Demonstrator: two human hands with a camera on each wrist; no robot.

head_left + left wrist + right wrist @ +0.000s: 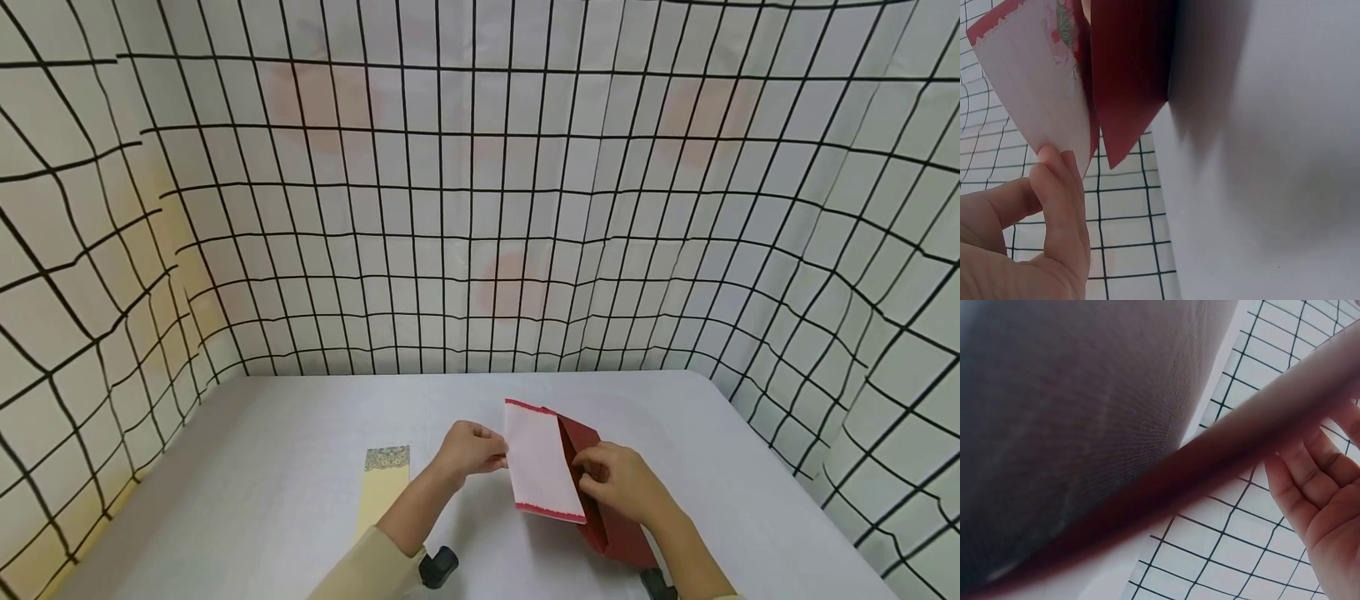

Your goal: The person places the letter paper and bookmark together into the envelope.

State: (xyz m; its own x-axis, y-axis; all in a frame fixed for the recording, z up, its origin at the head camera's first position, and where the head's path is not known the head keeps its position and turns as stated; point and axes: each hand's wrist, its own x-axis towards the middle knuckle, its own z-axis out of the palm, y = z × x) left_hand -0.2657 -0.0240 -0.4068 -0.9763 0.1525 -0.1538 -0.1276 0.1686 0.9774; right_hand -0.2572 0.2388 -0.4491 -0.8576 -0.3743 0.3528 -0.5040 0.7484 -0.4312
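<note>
A pale pink card (542, 458) with ragged red edges is held up over the table, tilted. My left hand (471, 450) pinches its left edge between thumb and fingers. Up close in the left wrist view, the card (1029, 81) shows a printed flower pattern near its far side. My right hand (618, 479) grips a dark red envelope (626, 533) at its open side, close behind the card. The card's right edge overlaps the envelope's mouth. In the right wrist view the envelope (1166, 481) crosses as a blurred red band, with my right fingers (1310, 469) along its edge.
On the white table (285, 467) lies a yellow paper strip (381, 492) with a lace-patterned end, partly behind my left forearm. White walls with a black grid (457, 208) enclose the table at the back and both sides.
</note>
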